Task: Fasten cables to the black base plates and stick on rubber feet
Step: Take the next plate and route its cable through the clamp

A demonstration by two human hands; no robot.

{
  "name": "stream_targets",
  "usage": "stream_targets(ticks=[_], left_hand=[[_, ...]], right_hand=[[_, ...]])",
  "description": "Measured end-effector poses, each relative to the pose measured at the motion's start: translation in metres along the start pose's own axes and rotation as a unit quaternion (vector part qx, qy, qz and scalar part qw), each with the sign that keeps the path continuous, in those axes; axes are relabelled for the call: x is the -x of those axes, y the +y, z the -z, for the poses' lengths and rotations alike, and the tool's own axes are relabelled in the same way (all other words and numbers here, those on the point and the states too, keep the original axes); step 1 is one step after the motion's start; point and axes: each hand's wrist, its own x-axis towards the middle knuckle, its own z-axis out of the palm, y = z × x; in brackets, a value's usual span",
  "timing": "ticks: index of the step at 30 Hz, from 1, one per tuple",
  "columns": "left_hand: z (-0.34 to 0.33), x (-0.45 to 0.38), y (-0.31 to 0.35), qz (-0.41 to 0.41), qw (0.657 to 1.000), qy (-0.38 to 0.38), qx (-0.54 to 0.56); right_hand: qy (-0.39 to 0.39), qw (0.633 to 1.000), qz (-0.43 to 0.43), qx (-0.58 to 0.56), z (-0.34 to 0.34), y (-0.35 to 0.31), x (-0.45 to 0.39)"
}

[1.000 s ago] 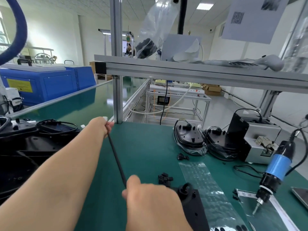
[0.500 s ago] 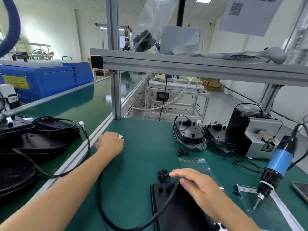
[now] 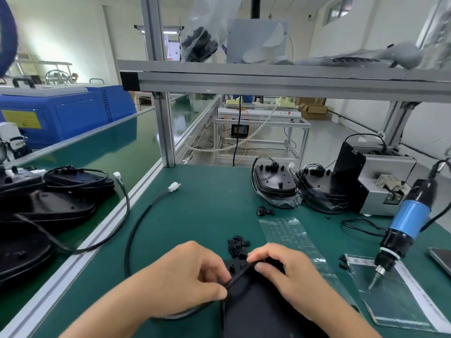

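Fingers of both hands pinch one black cable [image 3: 240, 274] over a black base plate [image 3: 256, 306].

The left hand [image 3: 188, 276] clamps thumb and fingers on the cable at the plate's near-left edge; the right hand [image 3: 285, 269] pinches it further along, at the plate's far end. From the left hand the cable loops out across the green mat [image 3: 207, 211] to a white connector [image 3: 174, 186]. Small black clips [image 3: 238, 246] lie just beyond the plate, a clear film strip [image 3: 290, 236] beside them, and a blue electric screwdriver [image 3: 405, 226] hangs at right.

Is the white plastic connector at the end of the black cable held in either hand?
No: the white plastic connector lies on the green mat, far from both hands, which pinch the black cable.
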Motion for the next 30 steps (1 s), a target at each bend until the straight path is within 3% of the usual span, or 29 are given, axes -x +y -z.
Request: stream_targets(ticks=[3, 7, 15, 19, 30], left_hand=[[0.010, -0.017, -0.008, 0.007, 1.000, -0.019, 0.021], [-0.004, -0.075, -0.020, 0.031, 0.994, 0.103, -0.002], [-0.032, -0.115, -0.027, 0.000, 0.982, 0.103, -0.159], [-0.038, -0.112, -0.028, -0.021, 0.980, 0.125, -0.153], [-0.049, -0.122, -0.016, -0.053, 0.973, 0.138, -0.178]], right_hand=[[0.009, 1.000, -0.005, -0.011, 0.005, 0.003, 0.010], [0.007, 1.000, -0.008, -0.016, 0.011, 0.004, 0.019], [-0.040, 0.999, -0.016, -0.023, 0.026, 0.005, 0.020], [-0.070, 0.997, -0.026, -0.023, 0.031, 0.005, 0.013], [-0.031, 0.996, -0.021, -0.082, 0.022, 0.013, 0.019]])
